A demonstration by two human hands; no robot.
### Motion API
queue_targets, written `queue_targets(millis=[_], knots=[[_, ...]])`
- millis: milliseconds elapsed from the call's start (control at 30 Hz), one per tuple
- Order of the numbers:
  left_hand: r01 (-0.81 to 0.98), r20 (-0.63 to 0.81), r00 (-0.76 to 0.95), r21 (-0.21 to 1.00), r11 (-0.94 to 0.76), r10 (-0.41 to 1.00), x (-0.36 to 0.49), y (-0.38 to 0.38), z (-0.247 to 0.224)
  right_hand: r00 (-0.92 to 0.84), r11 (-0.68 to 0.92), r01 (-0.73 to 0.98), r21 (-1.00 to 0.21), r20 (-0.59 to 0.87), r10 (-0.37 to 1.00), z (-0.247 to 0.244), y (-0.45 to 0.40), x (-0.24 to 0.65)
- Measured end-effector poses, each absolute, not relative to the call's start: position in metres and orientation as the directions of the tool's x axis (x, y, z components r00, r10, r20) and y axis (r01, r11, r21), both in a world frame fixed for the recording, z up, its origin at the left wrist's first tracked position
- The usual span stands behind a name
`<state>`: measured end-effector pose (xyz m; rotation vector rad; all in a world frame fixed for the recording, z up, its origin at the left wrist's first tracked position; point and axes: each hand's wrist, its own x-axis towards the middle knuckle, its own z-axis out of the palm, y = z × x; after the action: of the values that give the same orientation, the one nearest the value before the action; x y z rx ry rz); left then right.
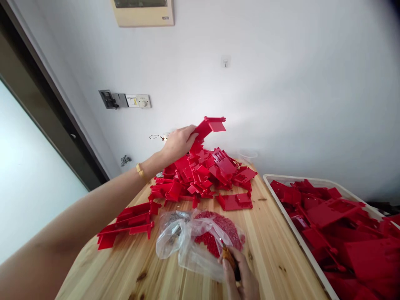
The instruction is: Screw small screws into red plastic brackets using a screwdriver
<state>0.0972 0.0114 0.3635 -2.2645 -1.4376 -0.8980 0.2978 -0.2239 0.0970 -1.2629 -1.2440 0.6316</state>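
Note:
My left hand is raised over the far part of the wooden table, its fingers closed on a red plastic part with a bent flap. Directly beneath lies a heap of similar red plastic parts. My right hand, near the front, grips a screwdriver with an amber and black handle; its tip points away from me over a clear plastic bag. Small red pieces fill one bag, and small dark metal pieces, perhaps screws, sit in the bag beside it.
On the right stands a white bin full of red parts. Several red parts lie along the left side of the wooden table, and a single flat one rests before the heap. A white wall rises behind.

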Motion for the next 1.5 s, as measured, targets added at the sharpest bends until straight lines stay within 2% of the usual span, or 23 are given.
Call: queue_targets(millis=[67, 167, 233, 300, 367, 467, 833, 1067, 1133, 1200, 1267, 1333, 1367, 1433, 1500], knots=[[0.791, 0.598, 0.195, 0.372, -0.485, 0.777, 0.08, -0.039, 0.342, 0.233, 0.335, 0.245, -0.91, 0.39, 0.891, 0.107, -0.22, 0.293], [0.505, 0.386, 0.112, 0.771, -0.387, 0.915, 0.065, -0.101, 0.285, 0.131, 0.432, 0.259, -0.864, 0.475, 0.87, 0.123, -0.211, 0.286], [0.263, 0.237, 0.077, 0.932, -0.249, 0.968, 0.065, -0.131, 0.244, 0.052, 0.502, 0.301, -0.811, 0.54, 0.84, 0.13, -0.203, 0.28], [0.062, 0.108, 0.029, 0.992, -0.109, 0.994, 0.069, -0.154, 0.21, -0.023, 0.571, 0.353, -0.741, 0.603, 0.797, 0.134, -0.198, 0.273], [-0.054, 0.013, -0.022, 0.998, -0.014, 1.0, 0.076, -0.17, 0.186, -0.078, 0.604, 0.392, -0.694, 0.629, 0.773, 0.134, -0.196, 0.265], [-0.067, -0.005, -0.063, 0.998, 0.001, 0.998, 0.082, -0.184, 0.167, -0.116, 0.585, 0.423, -0.692, 0.599, 0.792, 0.128, -0.201, 0.257], [0.327, 0.181, -0.036, 0.931, -0.16, 0.983, 0.08, -0.199, 0.149, -0.226, 0.582, 0.536, -0.612, 0.559, 0.797, 0.118, -0.215, 0.256], [0.502, 0.263, -0.032, 0.839, -0.212, 0.964, 0.084, -0.209, 0.147, -0.323, 0.586, 0.731, -0.349, 0.579, 0.748, 0.117, -0.219, 0.255], [0.515, 0.292, -0.04, 0.826, -0.23, 0.956, 0.085, -0.212, 0.146, -0.322, 0.577, 0.716, -0.392, 0.549, 0.772, 0.119, -0.219, 0.253], [0.525, 0.321, -0.051, 0.814, -0.248, 0.946, 0.085, -0.216, 0.145, -0.286, 0.545, 0.611, -0.574, 0.483, 0.828, 0.123, -0.219, 0.25], [0.533, 0.342, -0.062, 0.806, -0.259, 0.937, 0.086, -0.22, 0.144, -0.258, 0.427, 0.409, -0.807, 0.346, 0.902, 0.131, -0.218, 0.249], [0.531, 0.372, -0.068, 0.799, -0.282, 0.926, 0.086, -0.222, 0.143, -0.277, 0.158, 0.15, -0.976, 0.112, 0.954, 0.139, -0.215, 0.247], [0.529, 0.394, -0.072, 0.794, -0.3, 0.916, 0.087, -0.223, 0.142, -0.308, -0.021, 0.015, -1.0, -0.025, 0.951, 0.142, -0.213, 0.246], [0.534, 0.443, -0.074, 0.774, -0.34, 0.893, 0.086, -0.224, 0.14, -0.416, -0.366, -0.219, -0.904, -0.253, 0.874, 0.145, -0.21, 0.243], [0.553, 0.48, -0.068, 0.748, -0.367, 0.875, 0.083, -0.223, 0.136, -0.521, -0.567, -0.346, -0.748, -0.35, 0.779, 0.144, -0.211, 0.235]])
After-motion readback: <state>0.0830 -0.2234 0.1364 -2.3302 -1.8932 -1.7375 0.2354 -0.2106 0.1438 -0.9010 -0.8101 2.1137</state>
